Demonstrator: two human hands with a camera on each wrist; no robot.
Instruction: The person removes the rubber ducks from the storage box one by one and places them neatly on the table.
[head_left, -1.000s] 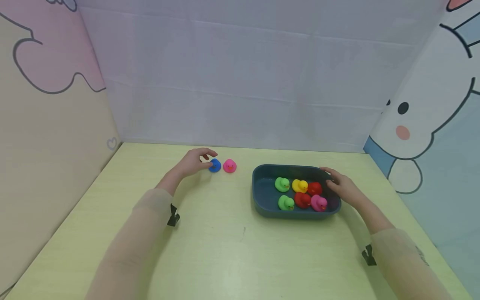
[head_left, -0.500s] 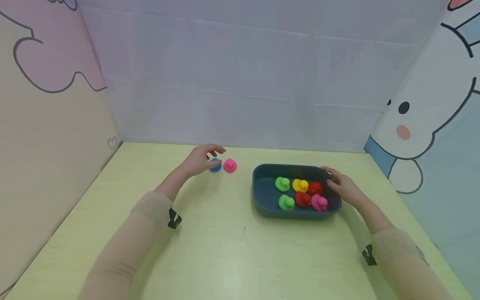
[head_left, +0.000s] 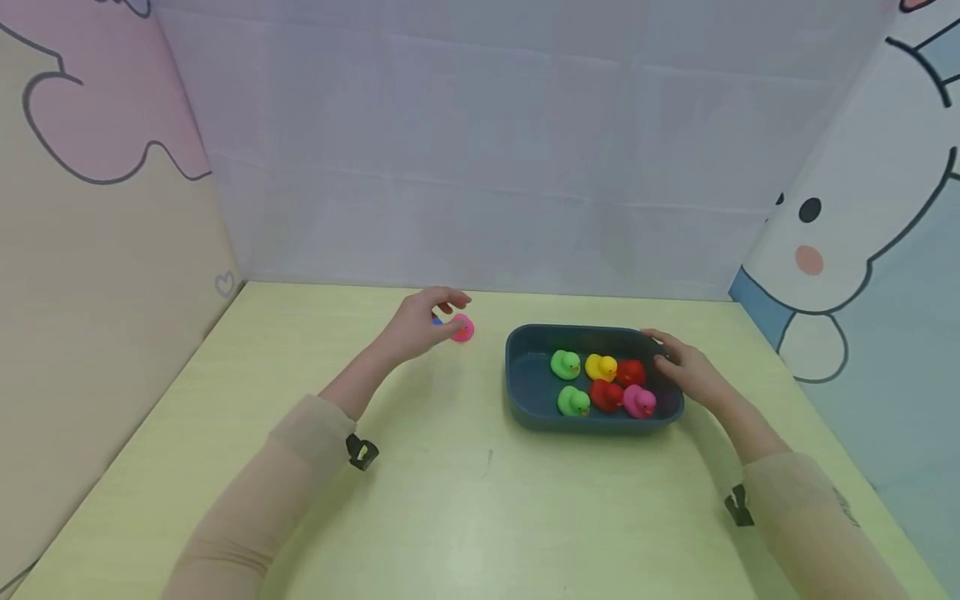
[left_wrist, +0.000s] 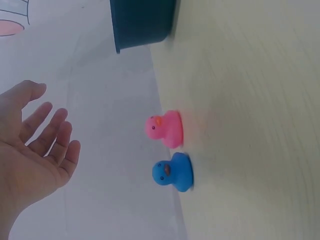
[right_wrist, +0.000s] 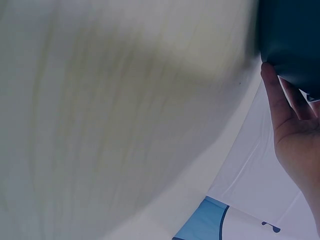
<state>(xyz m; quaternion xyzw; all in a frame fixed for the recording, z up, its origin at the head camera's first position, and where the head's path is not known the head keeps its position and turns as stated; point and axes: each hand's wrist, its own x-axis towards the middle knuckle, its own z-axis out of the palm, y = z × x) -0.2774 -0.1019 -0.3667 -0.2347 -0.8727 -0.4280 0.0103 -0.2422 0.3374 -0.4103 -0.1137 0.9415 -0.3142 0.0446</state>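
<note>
My left hand (head_left: 420, 325) hovers with loosely bent fingers over two rubber ducks near the table's back edge, holding nothing. In the left wrist view the pink duck (left_wrist: 172, 129) stands beside the blue duck (left_wrist: 173, 172), both apart from the hand (left_wrist: 37, 145). The head view shows the blue duck mostly hidden behind the hand. At the right end of a dark teal tub (head_left: 528, 421), my right hand (head_left: 690, 371) grips the rim, thumb over the inner side and fingers outside. Inside lie green (head_left: 566, 364), yellow (head_left: 601, 367), red (head_left: 607, 395) and pink (head_left: 640, 402) ducks.
The pale yellow wooden table (head_left: 465, 517) meets a white cloth backdrop (head_left: 480, 167) behind the ducks. A cream and pink panel (head_left: 112, 292) borders the left side, and a rabbit-patterned panel (head_left: 892, 358) the right. The tub stands right of the table's middle.
My left hand has moved right, from beside the blue duck to above it and up to the pink one. The right hand and tub have kept their places.
</note>
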